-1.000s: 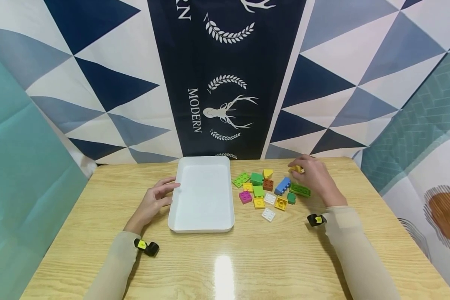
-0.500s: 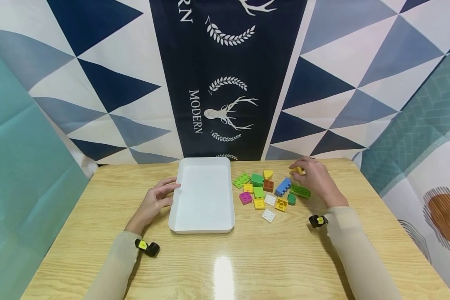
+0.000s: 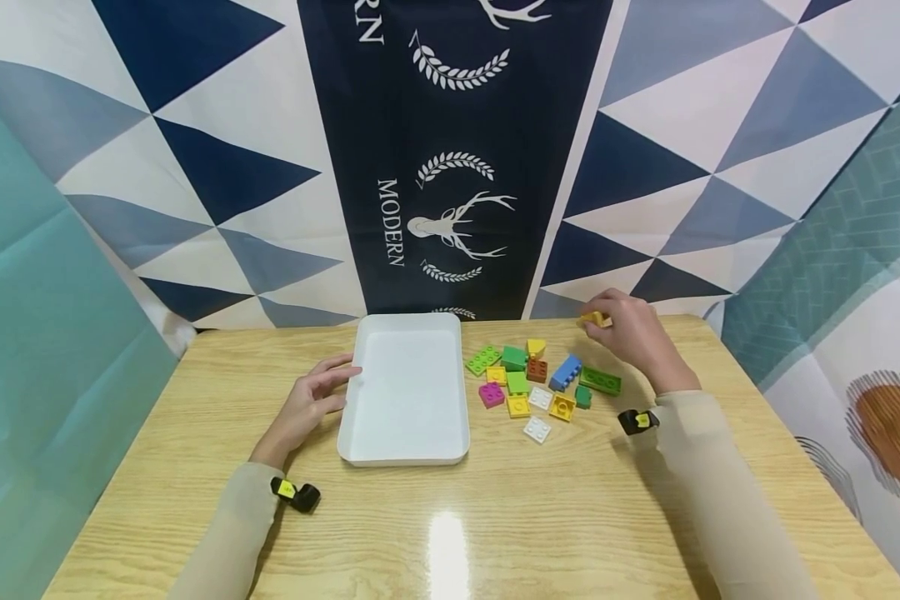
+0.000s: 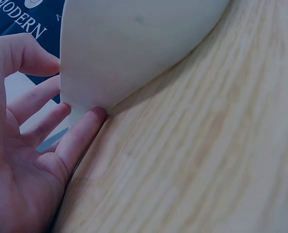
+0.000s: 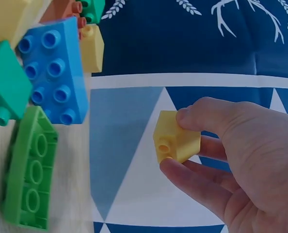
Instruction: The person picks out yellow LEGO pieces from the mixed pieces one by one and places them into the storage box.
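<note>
Head view — right hand (image 3: 633, 337) pinching yellow brick (image 3: 594, 319); left hand (image 3: 305, 406) flat-fingered against white tray (image 3: 405, 454).

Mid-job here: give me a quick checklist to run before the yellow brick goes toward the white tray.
1. Grip on the yellow brick: ok, right hand pinches it between thumb and fingers.
2. Brick lifted off the table: ok.
3. White tray steadied: ok, left hand touches its left wall with straight fingers.
4. Tray room: ok, nothing shows inside.
5. Path to the tray: cannot tell; the loose bricks lie between, so carry high.
</note>
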Tool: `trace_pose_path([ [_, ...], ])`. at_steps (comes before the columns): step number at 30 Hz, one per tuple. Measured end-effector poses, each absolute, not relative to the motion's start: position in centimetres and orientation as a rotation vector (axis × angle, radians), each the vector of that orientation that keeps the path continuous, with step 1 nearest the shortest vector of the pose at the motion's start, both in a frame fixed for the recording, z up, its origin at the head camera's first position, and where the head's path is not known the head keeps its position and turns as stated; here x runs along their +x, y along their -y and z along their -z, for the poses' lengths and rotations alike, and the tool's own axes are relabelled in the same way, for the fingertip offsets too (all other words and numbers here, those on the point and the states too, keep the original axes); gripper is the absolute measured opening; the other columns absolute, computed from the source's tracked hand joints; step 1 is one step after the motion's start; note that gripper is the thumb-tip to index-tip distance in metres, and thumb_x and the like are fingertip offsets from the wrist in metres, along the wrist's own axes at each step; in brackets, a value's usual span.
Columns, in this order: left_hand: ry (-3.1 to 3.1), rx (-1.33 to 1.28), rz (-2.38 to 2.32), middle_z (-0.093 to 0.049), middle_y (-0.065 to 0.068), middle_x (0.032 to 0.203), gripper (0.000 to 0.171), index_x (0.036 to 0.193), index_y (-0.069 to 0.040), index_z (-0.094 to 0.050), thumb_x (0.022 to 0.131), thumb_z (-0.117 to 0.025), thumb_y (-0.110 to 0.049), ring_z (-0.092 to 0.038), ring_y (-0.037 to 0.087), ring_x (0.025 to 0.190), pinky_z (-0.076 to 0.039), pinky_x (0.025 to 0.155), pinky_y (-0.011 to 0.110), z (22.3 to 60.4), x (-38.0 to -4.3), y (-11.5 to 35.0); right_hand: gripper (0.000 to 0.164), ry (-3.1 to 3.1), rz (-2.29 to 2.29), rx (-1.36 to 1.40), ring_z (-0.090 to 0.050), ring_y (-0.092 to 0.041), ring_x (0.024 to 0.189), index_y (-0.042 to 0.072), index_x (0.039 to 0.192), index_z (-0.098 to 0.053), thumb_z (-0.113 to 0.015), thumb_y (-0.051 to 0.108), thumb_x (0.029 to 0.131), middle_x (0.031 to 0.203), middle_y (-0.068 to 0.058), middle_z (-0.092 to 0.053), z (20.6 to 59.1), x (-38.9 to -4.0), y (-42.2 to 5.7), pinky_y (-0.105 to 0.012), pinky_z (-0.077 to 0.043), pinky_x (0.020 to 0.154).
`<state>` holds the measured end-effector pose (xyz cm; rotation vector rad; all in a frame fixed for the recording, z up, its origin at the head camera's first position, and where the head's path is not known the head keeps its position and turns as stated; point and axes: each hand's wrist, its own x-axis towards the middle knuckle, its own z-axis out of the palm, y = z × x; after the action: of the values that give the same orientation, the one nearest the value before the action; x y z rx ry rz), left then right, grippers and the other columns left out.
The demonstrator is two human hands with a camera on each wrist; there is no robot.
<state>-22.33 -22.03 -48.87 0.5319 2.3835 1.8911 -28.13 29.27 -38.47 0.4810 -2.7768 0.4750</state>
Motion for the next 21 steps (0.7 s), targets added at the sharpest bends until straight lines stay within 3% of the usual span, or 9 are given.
trace_pose_path([
  [3,-2.371,0.536,-1.899,-0.040,0.013,0.156,0.046,0.134,-0.001,-0.062,0.088,-0.058,0.008,-0.042,0.032,0.142,-0.037,0.117,0.038,49.0,-22.4,22.0,0.021,2.789,-0.483,0.480,-0.065,-0.035,0.094,0.006,0.107,-0.077,-0.072,0.011,0.088,0.116,-0.017,-0.068,38.7,-28.0,-29.3,-0.052,-0.056,0.079],
  [7,-2.363,0.542,-1.903,-0.040,0.013,0.156,0.047,0.134,0.000,-0.062,0.088,-0.058,0.009,-0.042,0.032,0.142,-0.038,0.106,0.014,49.0,-22.4,22.1,0.019,2.784,-0.488,0.485,-0.065,-0.035,0.093,0.007,0.106,-0.077,-0.072,0.011,0.088,0.114,-0.017,-0.069,39.1,-28.0,-29.2,-0.052,-0.056,0.078],
  [21,-2.380,0.559,-1.897,-0.040,0.016,0.156,0.046,0.133,0.001,-0.061,0.088,-0.058,0.009,-0.043,0.036,0.141,-0.040,0.106,0.015,48.9,-22.3,22.1,0.020,2.795,-0.521,0.496,-0.064,-0.032,0.092,0.008,0.106,-0.078,-0.074,0.012,0.087,0.110,-0.016,-0.070,39.8,-28.4,-28.2,-0.050,-0.057,0.079],
])
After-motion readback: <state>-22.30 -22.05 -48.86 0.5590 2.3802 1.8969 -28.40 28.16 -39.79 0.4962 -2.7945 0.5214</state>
